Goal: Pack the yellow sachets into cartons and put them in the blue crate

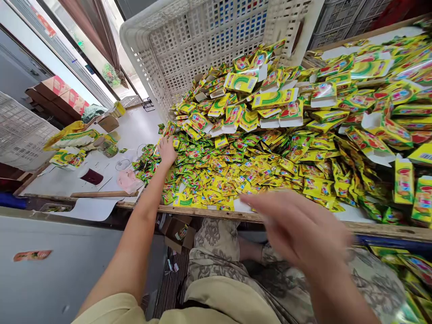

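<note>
Left fingers [166, 141] together atop the sachet pile [243, 173], at its left edge; right fingers [261, 203] spread, blurred.

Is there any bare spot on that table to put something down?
Yes: the white tabletop left of the left hand, between the sachet pile and the white basket. Right of it, sachets and boxes lie thick.

I see glossy plastic-film sachets [236, 175], shiny printed card cartons [241, 83], a matt white plastic crate [189, 40], a rough bare-wood table edge [202, 212]; the white tabletop sheet [135, 128] is possibly paper.
</note>
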### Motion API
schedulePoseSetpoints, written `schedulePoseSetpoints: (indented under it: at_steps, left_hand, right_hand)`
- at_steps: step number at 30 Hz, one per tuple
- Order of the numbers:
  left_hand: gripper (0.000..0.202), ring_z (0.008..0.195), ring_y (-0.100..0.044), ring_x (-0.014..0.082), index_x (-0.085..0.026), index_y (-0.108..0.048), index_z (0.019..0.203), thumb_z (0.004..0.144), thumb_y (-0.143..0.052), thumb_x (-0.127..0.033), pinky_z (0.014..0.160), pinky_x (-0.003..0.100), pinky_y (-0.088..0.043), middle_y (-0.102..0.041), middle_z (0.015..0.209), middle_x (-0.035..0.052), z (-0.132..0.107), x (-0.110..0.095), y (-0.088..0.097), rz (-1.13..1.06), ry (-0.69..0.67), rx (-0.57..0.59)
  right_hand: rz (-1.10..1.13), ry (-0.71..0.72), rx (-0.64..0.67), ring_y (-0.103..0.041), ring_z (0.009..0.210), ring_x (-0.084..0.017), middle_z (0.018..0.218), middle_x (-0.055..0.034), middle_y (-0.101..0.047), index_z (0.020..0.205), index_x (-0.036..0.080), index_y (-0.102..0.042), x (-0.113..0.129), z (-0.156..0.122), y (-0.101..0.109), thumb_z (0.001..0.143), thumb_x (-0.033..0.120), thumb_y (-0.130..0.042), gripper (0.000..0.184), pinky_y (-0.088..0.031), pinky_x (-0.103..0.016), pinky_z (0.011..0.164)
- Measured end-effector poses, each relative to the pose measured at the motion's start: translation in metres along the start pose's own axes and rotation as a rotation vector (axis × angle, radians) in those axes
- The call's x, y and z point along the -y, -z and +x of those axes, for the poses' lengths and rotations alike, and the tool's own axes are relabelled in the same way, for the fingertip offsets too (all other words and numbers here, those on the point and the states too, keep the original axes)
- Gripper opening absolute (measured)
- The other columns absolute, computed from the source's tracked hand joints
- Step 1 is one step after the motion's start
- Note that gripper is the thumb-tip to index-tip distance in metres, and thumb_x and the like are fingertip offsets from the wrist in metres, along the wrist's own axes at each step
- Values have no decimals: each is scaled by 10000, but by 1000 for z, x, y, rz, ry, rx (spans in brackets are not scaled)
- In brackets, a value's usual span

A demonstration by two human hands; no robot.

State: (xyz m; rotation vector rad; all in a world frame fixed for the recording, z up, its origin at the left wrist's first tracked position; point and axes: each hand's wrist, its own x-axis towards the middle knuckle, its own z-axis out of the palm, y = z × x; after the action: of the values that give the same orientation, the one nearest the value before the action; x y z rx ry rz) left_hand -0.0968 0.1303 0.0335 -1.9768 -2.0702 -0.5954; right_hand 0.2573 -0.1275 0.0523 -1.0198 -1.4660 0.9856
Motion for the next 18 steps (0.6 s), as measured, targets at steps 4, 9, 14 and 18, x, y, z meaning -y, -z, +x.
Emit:
schedulePoseSetpoints:
  at_steps: [4, 9, 14, 18]
  left_hand:
    - [584, 1308, -322, 350, -165, -504, 1236, 668, -578, -54, 1071, 534, -208, -463, 1360, 159, 25, 21, -5, 95, -83, 212]
    - [432, 1170, -491, 304, -163, -583, 1168, 764, -461, -69, 1034, 474, -272, -606, 1198, 148, 25, 29, -5, 94, -80, 199]
    - [459, 1229, -442, 260, -225, -577, 1208, 803, -411, -83, 1082, 463, -267, -557, 1292, 68, 10, 11, 16, -71, -169, -39]
    - [425, 1300, -382, 254, -268, -602, 1189, 808, -501, -108, 1158, 469, -187, -515, 1326, 42, -27, -30, 30, -277, -413, -88]
  right_hand:
    - [-466, 233, 163, -562, 1082, -271, 1135, -130, -617, 1211, 194, -585, -49, 123, -54, 790, 83, -463, 453, -462, -463, 941]
    - [-622, 324, 184, -453, 1220, -285, 1302, -177, -523, 1267, 127, -522, -101, 165, -107, 734, 17, -495, 545, -344, -479, 1024]
    - [-511, 302, 116, -577, 1057, -220, 998, -55, -701, 922, 178, -677, -104, 187, -115, 752, 39, -508, 277, -270, -497, 1055]
    - [-410, 202, -49, -607, 967, -189, 985, -38, -707, 976, 184, -676, -105, 191, -77, 825, 148, -448, 275, -359, -455, 1002]
